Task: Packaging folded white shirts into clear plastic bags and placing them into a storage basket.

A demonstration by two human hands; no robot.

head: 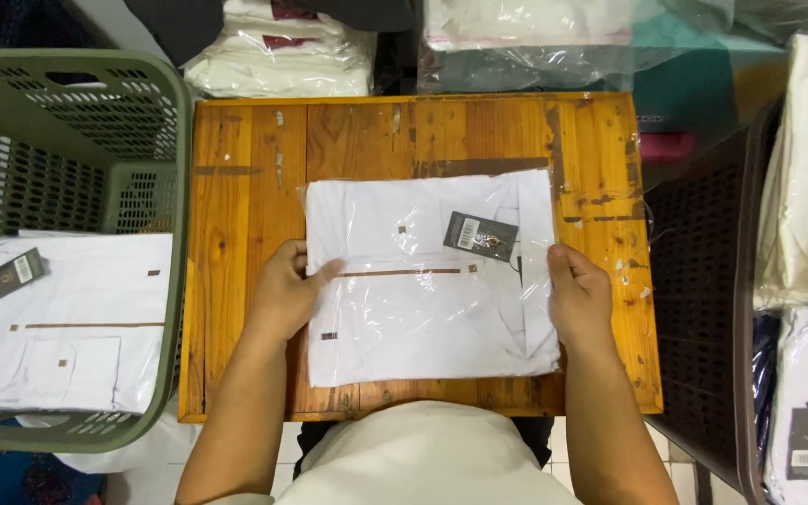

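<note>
Here both hands, left [284,292] and right [579,297], grip the glossy plastic-bagged white shirt [427,299].

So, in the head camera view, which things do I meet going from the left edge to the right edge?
Green plastic laundry basket → left hand → folded white shirt in clear plastic bag → right hand → dark brown plastic basket.
</note>
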